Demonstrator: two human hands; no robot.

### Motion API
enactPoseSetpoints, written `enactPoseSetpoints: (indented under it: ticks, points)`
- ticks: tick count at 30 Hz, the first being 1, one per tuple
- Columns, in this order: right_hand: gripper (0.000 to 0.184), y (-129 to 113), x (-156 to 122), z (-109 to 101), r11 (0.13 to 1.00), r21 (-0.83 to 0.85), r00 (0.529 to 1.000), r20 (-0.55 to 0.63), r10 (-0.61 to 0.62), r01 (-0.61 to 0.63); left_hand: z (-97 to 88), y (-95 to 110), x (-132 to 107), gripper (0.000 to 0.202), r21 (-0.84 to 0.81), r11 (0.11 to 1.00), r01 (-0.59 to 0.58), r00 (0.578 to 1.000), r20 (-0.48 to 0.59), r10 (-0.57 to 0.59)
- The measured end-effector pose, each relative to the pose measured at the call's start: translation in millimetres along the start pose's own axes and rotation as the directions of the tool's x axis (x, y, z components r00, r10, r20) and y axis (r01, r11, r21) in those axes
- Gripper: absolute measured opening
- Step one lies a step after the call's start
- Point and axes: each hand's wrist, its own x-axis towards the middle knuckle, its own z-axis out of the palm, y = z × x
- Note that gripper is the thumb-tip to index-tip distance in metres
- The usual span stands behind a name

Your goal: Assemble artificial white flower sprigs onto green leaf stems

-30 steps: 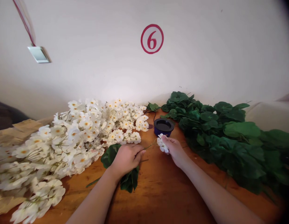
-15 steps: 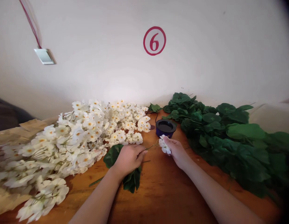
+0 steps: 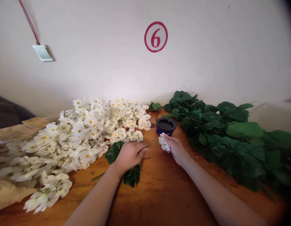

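My left hand [image 3: 130,155] grips a stem with dark green artificial leaves [image 3: 132,175] that stick out on both sides of the fist. My right hand [image 3: 176,150] pinches a small white artificial flower sprig [image 3: 164,142] between fingers and thumb. A thin green stem [image 3: 152,144] runs from that sprig towards my left fist, though I cannot tell whether it is joined to the leaves. Just beyond my right fingertips stands a dark blue round pot [image 3: 166,126] with a black top.
A large heap of white artificial flowers [image 3: 82,135] lies on brown paper [image 3: 9,194] at left. A mass of green artificial leaves [image 3: 225,141] fills the right side. Both lie on a wooden table [image 3: 159,201] against a white wall bearing a red circled 6 [image 3: 156,36].
My hands stay nearly where they were, with the same holds. The whole scene shifts only slightly in the view as my head moves.
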Motion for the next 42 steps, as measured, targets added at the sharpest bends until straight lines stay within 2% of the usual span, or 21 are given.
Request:
enactPoseSetpoints:
  ticks: [14,42]
  points:
    - [0.046,2.2,2.2,-2.7,0.999,0.051,1.0,0.021,0.005,-0.006,2.5,-2.8,-0.2,0.028,0.006,1.0,-0.016,1.0,0.016,0.016]
    - [0.046,0.2,1.4,-2.4,0.998,0.05,1.0,0.009,0.026,-0.026,2.5,-1.1,-0.8,0.027,-0.001,1.0,-0.03,1.0,-0.005,0.03]
